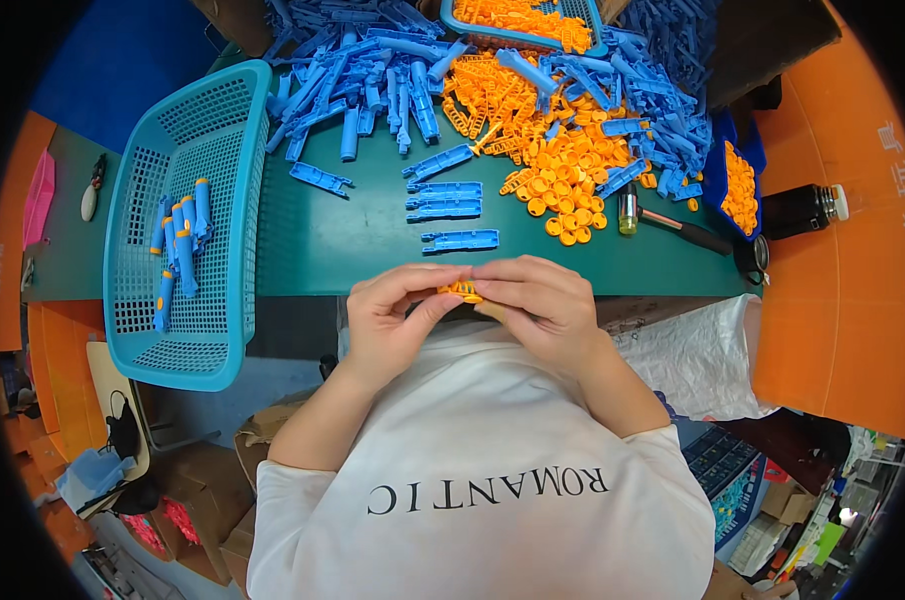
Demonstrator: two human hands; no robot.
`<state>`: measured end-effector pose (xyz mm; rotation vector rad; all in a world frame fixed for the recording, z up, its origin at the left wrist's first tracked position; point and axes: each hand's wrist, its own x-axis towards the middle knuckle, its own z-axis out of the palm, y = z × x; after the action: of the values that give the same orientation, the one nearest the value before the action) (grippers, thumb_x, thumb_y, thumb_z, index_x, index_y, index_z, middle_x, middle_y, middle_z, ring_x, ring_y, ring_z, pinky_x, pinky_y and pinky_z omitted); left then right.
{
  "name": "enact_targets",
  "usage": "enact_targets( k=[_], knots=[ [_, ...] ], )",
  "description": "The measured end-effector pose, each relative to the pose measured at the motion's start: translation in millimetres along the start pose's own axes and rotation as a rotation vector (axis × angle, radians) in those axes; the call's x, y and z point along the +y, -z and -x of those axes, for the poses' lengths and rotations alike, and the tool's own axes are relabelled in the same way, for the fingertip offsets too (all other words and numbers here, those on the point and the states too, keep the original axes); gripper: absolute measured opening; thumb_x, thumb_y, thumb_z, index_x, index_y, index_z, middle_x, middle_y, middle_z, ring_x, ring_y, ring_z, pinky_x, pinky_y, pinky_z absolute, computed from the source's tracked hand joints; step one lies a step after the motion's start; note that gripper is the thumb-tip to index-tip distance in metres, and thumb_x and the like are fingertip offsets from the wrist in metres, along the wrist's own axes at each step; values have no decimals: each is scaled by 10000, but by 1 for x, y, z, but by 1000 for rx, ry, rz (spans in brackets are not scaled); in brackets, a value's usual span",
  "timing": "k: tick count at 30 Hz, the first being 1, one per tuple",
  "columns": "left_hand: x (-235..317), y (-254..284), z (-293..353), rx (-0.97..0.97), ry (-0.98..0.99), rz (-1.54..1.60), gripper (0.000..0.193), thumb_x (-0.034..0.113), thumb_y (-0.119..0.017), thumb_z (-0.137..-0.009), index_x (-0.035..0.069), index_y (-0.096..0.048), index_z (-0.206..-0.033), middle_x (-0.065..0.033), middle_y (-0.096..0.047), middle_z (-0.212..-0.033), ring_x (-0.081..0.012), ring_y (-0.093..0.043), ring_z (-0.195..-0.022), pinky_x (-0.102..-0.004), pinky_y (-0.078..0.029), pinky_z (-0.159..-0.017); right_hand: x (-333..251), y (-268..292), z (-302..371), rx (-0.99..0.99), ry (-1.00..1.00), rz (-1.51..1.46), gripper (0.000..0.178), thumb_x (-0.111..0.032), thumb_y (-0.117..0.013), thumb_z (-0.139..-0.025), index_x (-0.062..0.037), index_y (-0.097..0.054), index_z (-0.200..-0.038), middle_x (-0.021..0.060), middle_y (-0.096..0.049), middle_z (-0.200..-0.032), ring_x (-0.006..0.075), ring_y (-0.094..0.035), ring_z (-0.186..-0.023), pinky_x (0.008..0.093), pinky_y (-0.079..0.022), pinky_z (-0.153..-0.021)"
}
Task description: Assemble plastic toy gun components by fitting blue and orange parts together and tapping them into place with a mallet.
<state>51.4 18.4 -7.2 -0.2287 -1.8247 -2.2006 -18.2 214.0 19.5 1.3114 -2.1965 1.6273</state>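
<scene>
The left hand [393, 312] and the right hand [545, 300] are coming together at the fingertips, both pinching a small, ridged orange plastic piece [462, 291] that the fingers are partly hiding. The piece is sitting by the middle of the front edge of a green, flat worktop [343, 245]. Just beyond the hands, a blue, channel-shaped plastic half-shell [460, 241] is lying crosswise to that edge's near-far line, with similar half-shells [445, 198] lying farther in. Toward the left end, a light-blue, rectangular mesh plastic basket [257, 140] is overhanging the front edge, holding blue plastic tubes with orange ends [186, 245]. A tangled heap of long blue plastic parts [348, 75] is spreading toward the back edge, beside round orange plastic caps [565, 198]. Toward the right end, a dark-handled hammer [688, 228] is lying near the caps
</scene>
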Motion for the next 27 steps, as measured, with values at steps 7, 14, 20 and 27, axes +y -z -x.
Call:
enact_targets(
  k=[7,14,20,27],
  knots=[
    [13,19,-30,-12,-256,-854,332,64,-831,-775,12,-714,-1081,-112,-688,-1071,-274,-649,-994,-376,-543,-848,19,10,-10,65,-213,11,148,58,-777,-786,19,-765,-928,129,-758,-968,239,-726,-917,327,-565,-822],
    [-13,22,-28,-70,-148,-867,315,84,-816,-770,58,-650,-1036,-63,-692,-995,-292,-606,-942,-407,-473,-846,34,8,-20,24,-86,114,172,48,-780,-761,-19,-771,-919,105,-749,-961,251,-692,-875,348,-529,-800],
    [-10,22,-28,-101,-132,-811,349,69,-805,-774,74,-635,-1079,-53,-695,-972,-277,-608,-934,-403,-469,-848,38,-3,-17,-50,-20,104,185,40,-781,-749,-36,-769,-917,80,-733,-935,264,-645,-859,355,-525,-759],
    [-12,24,-31,-124,-189,-811,337,68,-805,-768,75,-651,-1067,-46,-702,-959,-274,-611,-911,-399,-472,-837,40,-3,-17,-101,0,162,173,43,-779,-762,-37,-761,-914,77,-733,-961,275,-635,-871,360,-524,-756]
  ],
)
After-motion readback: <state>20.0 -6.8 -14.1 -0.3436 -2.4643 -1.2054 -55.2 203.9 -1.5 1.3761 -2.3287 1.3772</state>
